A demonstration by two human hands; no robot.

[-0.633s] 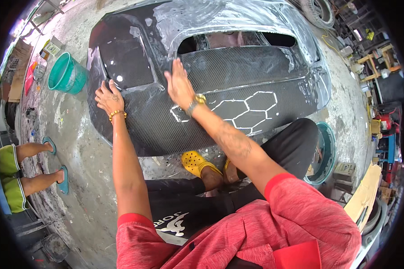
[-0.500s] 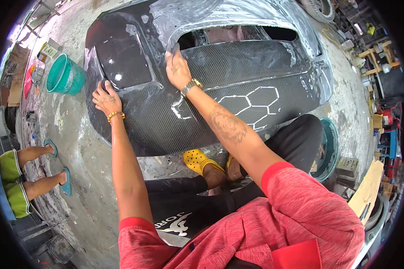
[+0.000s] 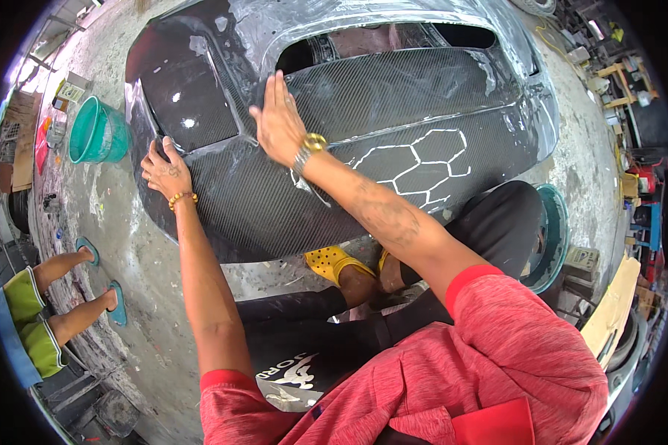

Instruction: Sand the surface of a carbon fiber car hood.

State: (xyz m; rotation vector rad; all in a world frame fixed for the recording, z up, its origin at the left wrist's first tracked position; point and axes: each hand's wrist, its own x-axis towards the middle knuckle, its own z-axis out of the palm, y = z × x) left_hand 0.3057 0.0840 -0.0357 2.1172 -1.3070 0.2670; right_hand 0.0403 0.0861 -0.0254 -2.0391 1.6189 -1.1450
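Note:
A large dark car body panel [image 3: 260, 208] with a carbon-fibre weave lies in front of me. Whitish smears cover its far side, and white hexagon outlines [image 3: 416, 165] mark its near right part. My left hand [image 3: 167, 172] rests with spread fingers on the panel's left side, beside a raised section. Flat on the ridge left of the long opening [image 3: 364, 44] is my right hand [image 3: 280, 127], its fingers stretched out and pointing away from me. Whether anything lies under the right palm is hidden.
A green bucket [image 3: 100, 133] stands left of the panel, and a teal tub [image 3: 553, 237] is by my right knee. At the left, another person's legs [image 3: 78, 319] show in teal slippers. A wooden board [image 3: 612, 308] leans at the right, near cluttered shelves and tools.
My right hand has slid toward me along the ridge, its fingers now straighter. My left hand has shifted slightly left and stays on the panel. The whole view has tilted a little.

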